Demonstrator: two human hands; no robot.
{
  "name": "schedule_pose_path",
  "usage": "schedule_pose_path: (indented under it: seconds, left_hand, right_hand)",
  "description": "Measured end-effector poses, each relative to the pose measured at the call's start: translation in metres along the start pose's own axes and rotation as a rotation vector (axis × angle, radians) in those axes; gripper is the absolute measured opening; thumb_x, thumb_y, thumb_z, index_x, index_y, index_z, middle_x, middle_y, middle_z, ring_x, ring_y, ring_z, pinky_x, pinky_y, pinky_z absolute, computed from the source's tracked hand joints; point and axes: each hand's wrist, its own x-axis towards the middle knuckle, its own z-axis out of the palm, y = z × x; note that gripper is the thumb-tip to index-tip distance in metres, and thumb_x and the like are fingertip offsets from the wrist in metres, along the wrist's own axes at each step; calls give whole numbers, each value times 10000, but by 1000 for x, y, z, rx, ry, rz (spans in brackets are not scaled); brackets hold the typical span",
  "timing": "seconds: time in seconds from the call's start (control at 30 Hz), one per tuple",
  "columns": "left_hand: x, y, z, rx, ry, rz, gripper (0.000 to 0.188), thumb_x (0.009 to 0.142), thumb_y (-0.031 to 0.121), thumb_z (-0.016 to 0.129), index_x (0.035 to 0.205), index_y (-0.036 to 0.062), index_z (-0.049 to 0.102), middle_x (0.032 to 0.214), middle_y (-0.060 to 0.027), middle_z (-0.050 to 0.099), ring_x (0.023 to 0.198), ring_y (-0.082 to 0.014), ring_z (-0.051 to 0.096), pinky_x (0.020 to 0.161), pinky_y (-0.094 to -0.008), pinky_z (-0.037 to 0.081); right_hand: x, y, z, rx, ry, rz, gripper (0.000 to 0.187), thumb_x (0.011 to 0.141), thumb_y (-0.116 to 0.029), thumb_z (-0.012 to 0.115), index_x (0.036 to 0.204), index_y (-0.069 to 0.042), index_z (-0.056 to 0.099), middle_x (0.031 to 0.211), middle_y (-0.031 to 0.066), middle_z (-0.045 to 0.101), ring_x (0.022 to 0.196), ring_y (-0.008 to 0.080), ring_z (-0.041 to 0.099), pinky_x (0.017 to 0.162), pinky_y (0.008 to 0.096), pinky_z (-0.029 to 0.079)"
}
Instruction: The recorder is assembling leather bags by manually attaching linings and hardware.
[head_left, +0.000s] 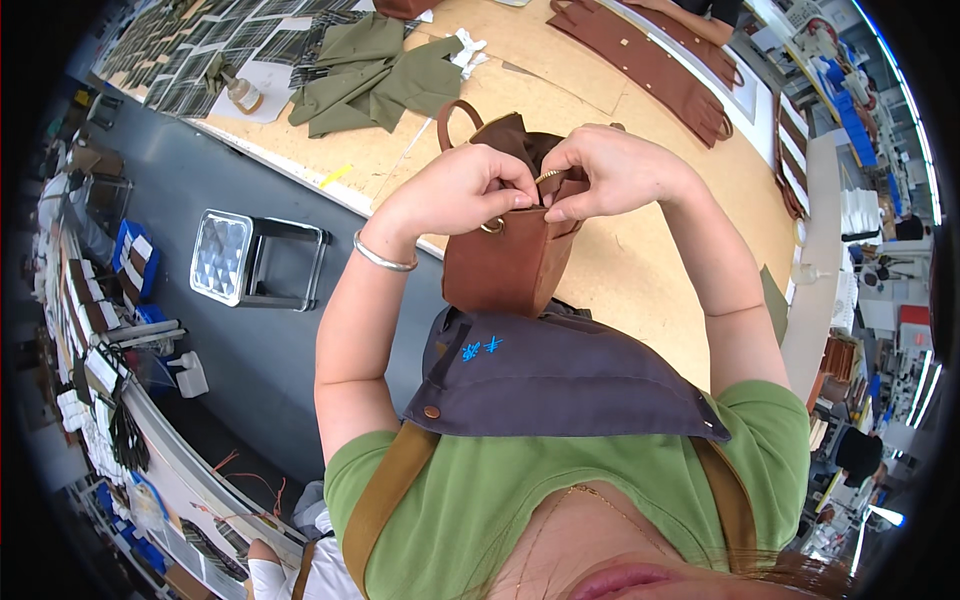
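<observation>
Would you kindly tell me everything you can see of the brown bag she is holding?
The brown bag looks like smooth leather, small and boxy, with a darker fabric lining bunched out of its open top. A curved strap loop rises at its upper left, and a brass ring hangs on its front. It stands upright against the apron, over the table edge. The left hand and right hand pinch its top opening.

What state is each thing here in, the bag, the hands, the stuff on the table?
Bag: upright at the table edge, top open.
Left hand: pinching the bag's top.
Right hand: pinching the bag's top.
Ring: hanging at the bag's side.
Green cloth: crumpled on the table.
Brown pieces: lying flat.
Stool: standing, unoccupied.
</observation>
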Motion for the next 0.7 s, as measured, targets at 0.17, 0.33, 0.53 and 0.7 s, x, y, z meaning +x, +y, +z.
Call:
schedule_pose_path:
  seconds: [0.17, 0.33, 0.53, 0.7]
  left_hand:
    - [-5, -3, 6, 6, 78, 47, 81, 858, 71, 679, 906, 10, 699, 760, -40, 692, 664, -95, 587, 610, -272, 465]
    - [-14, 2, 4, 34, 53, 14, 108, 844, 108, 742, 910, 40, 690, 693, 41, 572, 633, -46, 422, 551, -235, 355]
    - [-14, -5, 15, 90, 439, 135, 214, 828, 149, 744, 989, 35, 663, 737, -21, 641, 584, -93, 496, 545, -273, 413]
    - [-1, -5, 12, 40, 360, 163, 184, 891, 148, 700, 1000, 13, 637, 829, 4, 602, 697, -76, 498, 617, -246, 420]
  right_hand:
    - [0, 2, 3, 7, 25, 5, 262, 726, -247, 792, 792, -19, 681, 610, 118, 595, 587, 244, 580, 554, 372, 432]
    - [1, 5, 8, 8, 74, -67, 280, 745, -203, 783, 910, -23, 645, 721, 111, 633, 666, 222, 629, 595, 345, 466]
    - [-12, 3, 13, 323, 214, -8, 327, 813, -75, 730, 1049, -42, 506, 1017, 100, 597, 807, 188, 689, 674, 330, 535]
    - [-13, 17, 25, 345, 327, -122, 249, 840, -75, 708, 998, -44, 517, 1089, 110, 557, 832, 177, 688, 724, 326, 537]
